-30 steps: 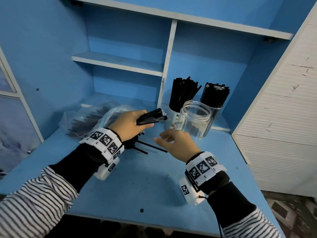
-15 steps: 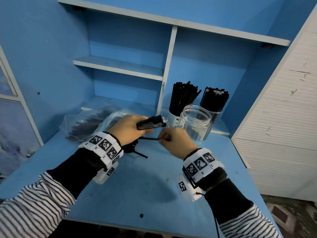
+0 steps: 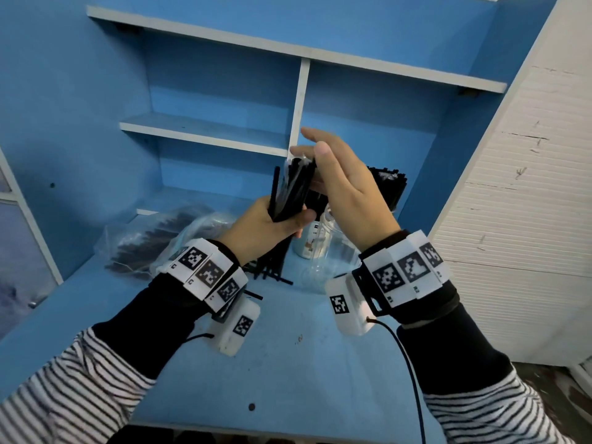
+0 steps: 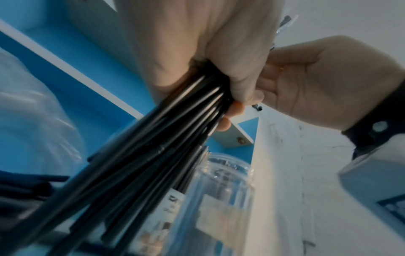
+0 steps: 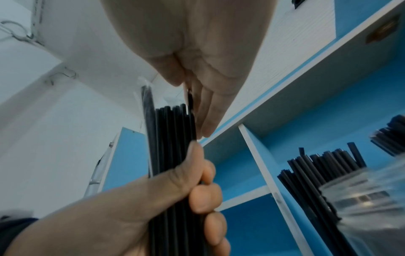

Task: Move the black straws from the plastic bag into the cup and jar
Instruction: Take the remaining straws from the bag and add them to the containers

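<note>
My left hand (image 3: 290,219) grips a bundle of black straws (image 3: 293,184) and holds it upright above the desk; the grip also shows in the left wrist view (image 4: 219,72). My right hand (image 3: 312,149) is open, its straight fingers (image 5: 206,119) resting against the bundle's top ends (image 5: 173,124). Just below the hands stands an empty clear jar (image 3: 326,261). Behind it are a labelled cup (image 3: 309,243) and another jar, both full of straws (image 3: 389,187). The plastic bag (image 3: 150,241) with more straws lies at the left.
A few loose straws (image 3: 256,295) lie on the blue desk (image 3: 288,363) under my left wrist. Blue shelves (image 3: 205,129) with a white divider (image 3: 299,104) rise behind. A white cabinet (image 3: 528,203) closes off the right side.
My left hand has lifted and turned the bundle from lying level to upright. My right hand has gone from pinching a single straw low down to lying flat against the bundle's top.
</note>
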`<state>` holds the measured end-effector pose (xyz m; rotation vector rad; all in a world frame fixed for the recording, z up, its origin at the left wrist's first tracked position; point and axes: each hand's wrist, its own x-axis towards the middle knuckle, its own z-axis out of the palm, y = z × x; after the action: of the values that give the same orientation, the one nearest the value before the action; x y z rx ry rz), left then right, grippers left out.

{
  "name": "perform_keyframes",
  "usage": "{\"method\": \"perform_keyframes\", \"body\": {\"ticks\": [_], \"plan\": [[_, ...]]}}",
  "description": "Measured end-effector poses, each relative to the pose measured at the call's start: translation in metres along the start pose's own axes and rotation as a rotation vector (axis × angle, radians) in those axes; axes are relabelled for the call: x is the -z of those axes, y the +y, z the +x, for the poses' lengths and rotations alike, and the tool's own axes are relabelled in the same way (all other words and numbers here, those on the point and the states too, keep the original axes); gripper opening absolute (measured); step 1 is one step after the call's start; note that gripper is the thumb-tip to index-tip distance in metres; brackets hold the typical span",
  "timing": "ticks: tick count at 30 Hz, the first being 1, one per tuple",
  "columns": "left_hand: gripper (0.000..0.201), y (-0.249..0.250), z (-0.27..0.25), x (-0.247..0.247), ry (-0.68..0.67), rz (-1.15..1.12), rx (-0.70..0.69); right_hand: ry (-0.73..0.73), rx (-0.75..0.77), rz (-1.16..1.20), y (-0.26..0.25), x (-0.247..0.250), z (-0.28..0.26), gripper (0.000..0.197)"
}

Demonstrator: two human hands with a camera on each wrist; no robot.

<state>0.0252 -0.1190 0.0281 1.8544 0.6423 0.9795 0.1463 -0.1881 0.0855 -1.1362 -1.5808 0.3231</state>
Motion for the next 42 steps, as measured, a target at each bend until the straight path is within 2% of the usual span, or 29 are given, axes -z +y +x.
{"method": "perform_keyframes", "body": {"ticks": [6, 8, 12, 14, 18, 19, 21, 24, 26, 30, 32, 33, 35, 38, 40, 42], "plan": [[0.02, -0.006, -0.008, -0.025, -0.084, -0.037, 0.026, -0.024, 0.106, -0.078, 0.008, 0.002, -0.012, 0.041], [0.021, -0.014, -0.013, -0.028, -0.093, -0.003, 0.049, -0.045, 0.109, -0.083, 0.019, 0.001, -0.019, 0.04], [0.008, -0.034, -0.015, -0.038, -0.151, 0.065, 0.162, -0.118, 0.062, -0.192, 0.038, -0.007, -0.029, 0.029], [0.023, -0.045, -0.013, -0.042, -0.177, 0.148, 0.253, -0.141, 0.073, -0.292, 0.047, -0.011, -0.032, 0.025], [0.031, -0.053, -0.018, -0.045, -0.177, 0.11, 0.327, -0.12, 0.151, -0.298, 0.051, -0.011, -0.032, 0.051], [0.036, -0.055, -0.019, -0.045, -0.173, 0.122, 0.344, -0.132, 0.162, -0.313, 0.052, -0.01, -0.032, 0.051], [0.041, -0.059, -0.02, -0.045, -0.174, 0.145, 0.376, -0.172, 0.168, -0.372, 0.055, -0.011, -0.033, 0.038], [0.033, -0.062, -0.02, -0.045, -0.199, 0.191, 0.369, -0.162, 0.167, -0.386, 0.059, -0.011, -0.034, 0.027], [0.034, -0.062, -0.021, -0.045, -0.204, 0.188, 0.354, -0.137, 0.138, -0.356, 0.055, -0.007, -0.034, 0.037], [0.027, -0.057, -0.021, -0.043, -0.199, 0.105, 0.298, -0.069, -0.007, -0.256, 0.039, 0.007, -0.033, 0.084], [0.026, -0.049, -0.021, -0.038, -0.208, 0.09, 0.228, -0.052, -0.085, -0.235, 0.033, 0.013, -0.032, 0.095], [0.026, -0.042, -0.02, -0.036, -0.224, 0.095, 0.186, -0.084, -0.117, -0.243, 0.032, 0.016, -0.031, 0.092], [0.021, -0.029, -0.019, -0.032, -0.293, 0.102, 0.14, -0.21, -0.139, -0.272, 0.031, 0.021, -0.03, 0.068], [0.023, -0.01, -0.017, -0.028, -0.501, 0.159, 0.162, -0.394, -0.134, -0.218, 0.025, 0.023, -0.031, 0.045], [0.032, 0.0, -0.014, -0.029, -0.608, 0.188, 0.148, -0.434, -0.12, -0.201, 0.02, 0.025, -0.028, 0.026], [0.034, 0.008, -0.009, -0.031, -0.605, 0.123, 0.101, -0.406, -0.109, -0.19, 0.014, 0.029, -0.021, 0.009]]}}
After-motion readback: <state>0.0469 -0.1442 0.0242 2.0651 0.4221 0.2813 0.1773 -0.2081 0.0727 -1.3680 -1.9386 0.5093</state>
